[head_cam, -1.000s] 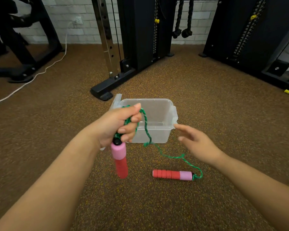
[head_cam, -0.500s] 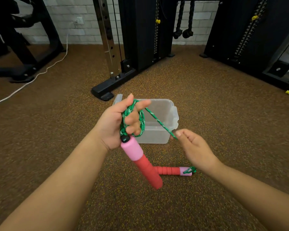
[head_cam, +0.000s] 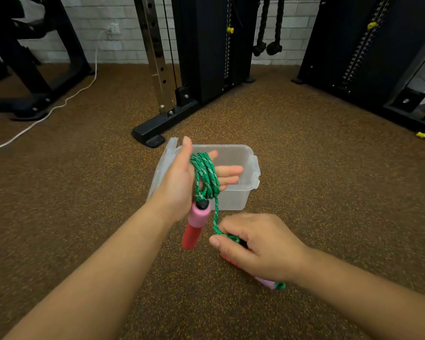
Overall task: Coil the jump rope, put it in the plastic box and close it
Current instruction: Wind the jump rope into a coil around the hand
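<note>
The jump rope (head_cam: 205, 174) lay in green loops round the left hand (head_cam: 182, 177), whose fingers were straight and spread; one pink-and-red handle (head_cam: 195, 223) hung below that palm. The right hand (head_cam: 258, 246) pinched the cord just beside the second handle (head_cam: 265, 282), which sat mostly hidden under it. Behind them the clear plastic box (head_cam: 236, 197) stood open on the floor (head_cam: 329, 168), its lid (head_cam: 163, 165) leaning against its left side.
</note>
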`<state>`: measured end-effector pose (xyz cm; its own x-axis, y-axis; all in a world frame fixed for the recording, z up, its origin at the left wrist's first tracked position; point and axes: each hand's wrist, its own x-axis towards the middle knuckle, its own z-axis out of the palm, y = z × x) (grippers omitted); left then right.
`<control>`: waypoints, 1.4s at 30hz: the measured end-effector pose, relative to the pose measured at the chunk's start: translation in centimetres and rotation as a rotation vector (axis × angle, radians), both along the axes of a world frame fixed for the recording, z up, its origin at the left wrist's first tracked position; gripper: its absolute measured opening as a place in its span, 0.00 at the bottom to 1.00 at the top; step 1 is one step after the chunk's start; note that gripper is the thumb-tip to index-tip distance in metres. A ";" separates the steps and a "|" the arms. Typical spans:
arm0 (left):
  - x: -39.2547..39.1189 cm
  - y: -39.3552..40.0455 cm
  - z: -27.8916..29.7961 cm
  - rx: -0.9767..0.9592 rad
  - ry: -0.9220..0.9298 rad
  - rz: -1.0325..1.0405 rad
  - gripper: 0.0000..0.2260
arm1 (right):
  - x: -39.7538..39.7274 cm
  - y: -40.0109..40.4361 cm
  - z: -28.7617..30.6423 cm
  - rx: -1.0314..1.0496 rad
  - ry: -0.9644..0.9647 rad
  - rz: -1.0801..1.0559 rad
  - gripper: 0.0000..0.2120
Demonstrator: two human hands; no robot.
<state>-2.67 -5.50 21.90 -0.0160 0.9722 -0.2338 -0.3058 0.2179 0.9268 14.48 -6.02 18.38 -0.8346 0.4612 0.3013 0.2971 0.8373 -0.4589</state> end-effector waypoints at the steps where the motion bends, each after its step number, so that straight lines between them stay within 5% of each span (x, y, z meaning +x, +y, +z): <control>1: 0.2 0.0 -0.2 -0.005 0.062 -0.026 0.35 | -0.1 -0.1 0.4 -0.018 0.013 0.002 0.14; 9: 0.0 -1.1 0.0 0.071 0.650 -0.360 0.31 | 1.0 2.6 3.5 -0.550 0.252 -0.081 0.08; 17: -1.3 -1.3 0.8 0.069 0.610 -0.624 0.04 | 1.4 4.4 2.7 -0.431 0.255 -0.219 0.08; 30: -0.6 -1.2 0.0 0.069 0.631 -0.629 0.10 | 1.4 5.9 3.5 -0.038 0.293 -0.167 0.06; 37: 0.8 -1.7 1.0 0.070 0.598 -0.809 0.08 | 1.4 6.3 2.5 -0.288 0.340 -0.340 0.16; 42: 0.8 -2.0 1.7 0.109 0.343 -0.841 0.07 | 1.2 6.0 0.8 -0.677 0.326 -0.382 0.23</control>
